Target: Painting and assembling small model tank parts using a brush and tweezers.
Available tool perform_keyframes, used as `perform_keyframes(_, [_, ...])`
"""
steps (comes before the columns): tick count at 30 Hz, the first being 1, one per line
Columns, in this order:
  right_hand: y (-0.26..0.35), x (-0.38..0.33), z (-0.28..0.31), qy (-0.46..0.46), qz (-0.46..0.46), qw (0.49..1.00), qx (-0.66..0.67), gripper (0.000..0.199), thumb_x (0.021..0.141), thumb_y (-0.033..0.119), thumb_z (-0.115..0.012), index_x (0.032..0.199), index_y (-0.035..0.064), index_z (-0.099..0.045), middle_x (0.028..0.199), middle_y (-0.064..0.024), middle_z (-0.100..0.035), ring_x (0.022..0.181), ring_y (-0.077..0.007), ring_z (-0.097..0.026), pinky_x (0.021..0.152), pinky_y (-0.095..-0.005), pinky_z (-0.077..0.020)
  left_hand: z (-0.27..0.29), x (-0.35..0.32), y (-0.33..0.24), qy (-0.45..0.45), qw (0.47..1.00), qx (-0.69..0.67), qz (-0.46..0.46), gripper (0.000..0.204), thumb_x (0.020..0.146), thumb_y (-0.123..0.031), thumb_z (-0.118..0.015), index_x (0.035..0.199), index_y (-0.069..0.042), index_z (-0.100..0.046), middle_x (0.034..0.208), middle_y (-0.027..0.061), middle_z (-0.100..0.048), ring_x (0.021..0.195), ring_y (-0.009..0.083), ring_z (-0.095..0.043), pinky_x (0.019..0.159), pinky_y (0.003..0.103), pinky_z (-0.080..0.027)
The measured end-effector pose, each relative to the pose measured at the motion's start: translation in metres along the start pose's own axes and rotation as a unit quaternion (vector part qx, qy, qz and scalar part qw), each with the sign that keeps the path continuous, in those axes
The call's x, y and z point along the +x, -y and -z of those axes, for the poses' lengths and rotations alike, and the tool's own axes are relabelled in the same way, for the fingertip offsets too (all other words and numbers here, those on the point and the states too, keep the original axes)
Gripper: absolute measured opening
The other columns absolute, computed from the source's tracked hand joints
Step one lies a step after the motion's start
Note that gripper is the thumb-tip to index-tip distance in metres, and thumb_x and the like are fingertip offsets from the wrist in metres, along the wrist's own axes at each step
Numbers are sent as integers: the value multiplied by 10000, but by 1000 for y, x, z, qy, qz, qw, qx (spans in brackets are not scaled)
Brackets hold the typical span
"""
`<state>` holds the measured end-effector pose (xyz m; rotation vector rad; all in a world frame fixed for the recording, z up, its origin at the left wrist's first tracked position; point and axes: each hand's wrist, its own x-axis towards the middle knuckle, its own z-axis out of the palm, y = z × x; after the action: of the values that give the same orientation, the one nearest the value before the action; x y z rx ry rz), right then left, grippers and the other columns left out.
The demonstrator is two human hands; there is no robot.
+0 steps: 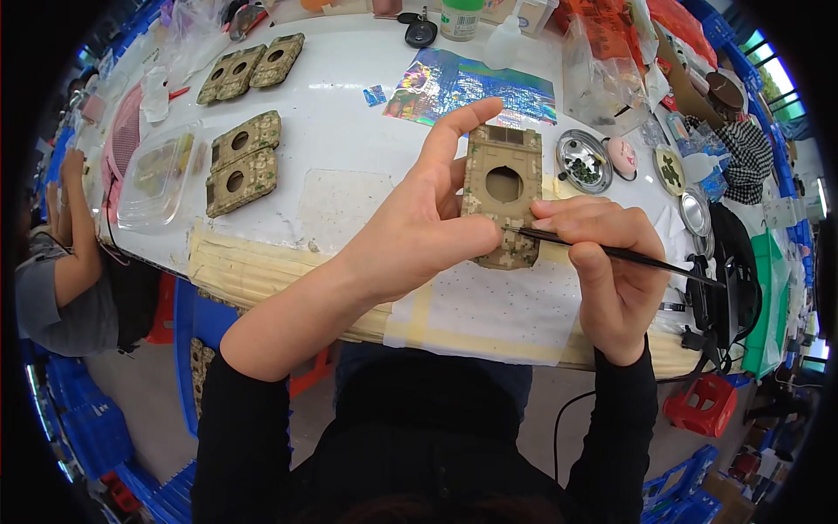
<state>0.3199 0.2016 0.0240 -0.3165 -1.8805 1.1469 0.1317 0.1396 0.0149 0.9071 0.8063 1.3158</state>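
Note:
My left hand [406,223] grips a camouflage model tank hull [502,157] over the near edge of the table, its thumb across the near part and its index finger stretched out past the far end. The hull has a round hole in its top and a tan and green pixel pattern. In my right hand [615,271] is a slim black fine-tipped tool [650,258], pinched between thumb and fingers; whether it is tweezers or a brush I cannot tell. Its tip is at the hull's surface beside my left thumb. My right fingertips touch the hull's edge.
Several similar hulls [243,153] lie on the left of the white table, beside a clear plastic box [161,175]. To the right stands a round metal dish [580,144] with small dark pieces. Iridescent film [428,83] lies behind; white cloth [489,306] covers the near edge. Another person [70,253] sits left.

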Motion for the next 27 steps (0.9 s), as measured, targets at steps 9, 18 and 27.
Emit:
perform_keyframes(9, [-1, 0, 0, 0, 2, 1000, 4, 104, 854, 47, -676, 895, -35, -625, 898, -140, -668, 935, -300, -659, 865, -399, -510, 0, 0, 0, -6, 1000, 1, -3, 908, 711, 55, -510, 1502, -128, -102, 1254, 173, -529, 1160, 216, -548, 970, 325, -439])
perform_keyframes(18, [-1, 0, 0, 4, 5, 1000, 3, 103, 856, 44, -673, 894, -36, -621, 903, -141, -667, 946, -305, -661, 864, -393, -508, -1, -1, 0, -9, 1000, -2, -7, 908, 703, 52, -513, 1499, -127, -116, 1251, 171, -528, 1163, 216, -543, 974, 329, -436])
perform_keyframes(27, [-1, -1, 1, 1, -3, 1000, 6, 102, 866, 43, -662, 907, -38, -617, 917, -144, -667, 962, -305, -661, 859, -380, -506, -1, 0, 0, -11, 1000, -4, 4, 913, 696, 47, -521, 1499, -133, -126, 1249, 168, -527, 1158, 209, -542, 983, 326, -421])
